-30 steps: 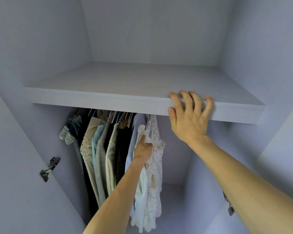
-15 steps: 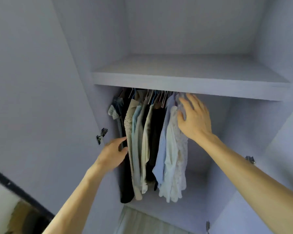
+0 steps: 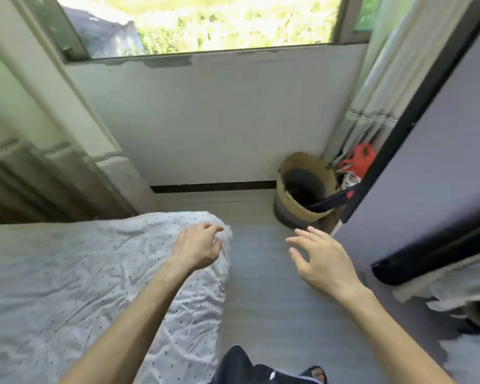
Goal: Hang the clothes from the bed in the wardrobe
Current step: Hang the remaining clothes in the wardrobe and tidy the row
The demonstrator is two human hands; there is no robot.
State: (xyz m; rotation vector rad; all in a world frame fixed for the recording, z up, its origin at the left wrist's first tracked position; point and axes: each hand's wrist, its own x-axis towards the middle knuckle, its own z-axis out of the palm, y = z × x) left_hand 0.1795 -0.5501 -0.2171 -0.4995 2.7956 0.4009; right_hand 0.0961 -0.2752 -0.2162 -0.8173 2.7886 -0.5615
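Hands both empty, fingers loose: left hand (image 3: 198,246) over the corner of the dotted bed (image 3: 67,273), right hand (image 3: 323,261) beside the bed over the floor (image 3: 261,286). Lilac wardrobe door (image 3: 441,176) right of the bed, wicker basket (image 3: 284,206) past it.

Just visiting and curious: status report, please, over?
Left hand open, empty, over the bed corner. Right hand open, empty, above the floor. No clothes on the bed's visible part. Woven basket by the far wall, not in the way.

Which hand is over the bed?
The left hand, over the corner of the dotted bed sheet; the right hand is over the floor.
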